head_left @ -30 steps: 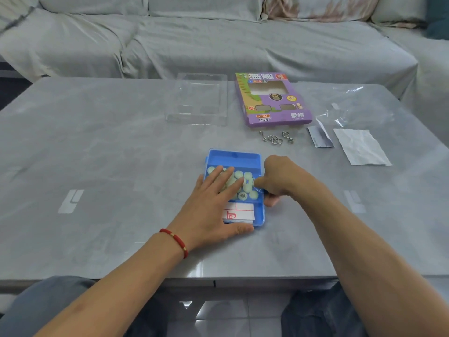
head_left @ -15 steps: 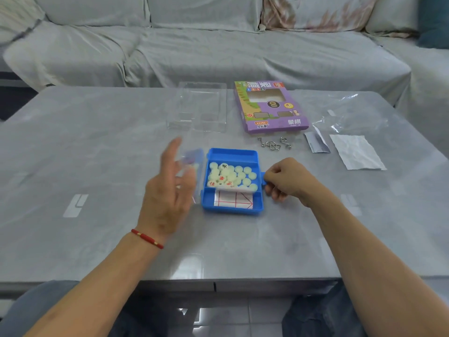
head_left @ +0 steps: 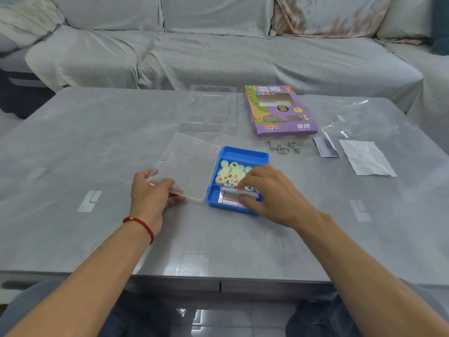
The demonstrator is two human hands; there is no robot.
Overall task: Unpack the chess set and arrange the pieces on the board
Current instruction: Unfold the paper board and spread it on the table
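Your left hand [head_left: 151, 194] pinches the near left corner of the clear lid [head_left: 185, 166], swung open flat to the left of the blue case [head_left: 239, 154] in the middle of the worktop [head_left: 73, 147]. Let it rest there so it stops tugging the case. Your right hand [head_left: 272, 193] reaches into the near compartment, fingertips [head_left: 243, 199] on the folded paper board [head_left: 227, 198]; draw that out first and spread it before tipping out the chess pieces [head_left: 230, 175], which sit heaped in the far compartment. Lift the paper by an edge so it doesn't drag pieces with it. I cannot tell whether that grip has closed on the paper or only touches it: your hand covers the case's right side, some pieces and most of the board.
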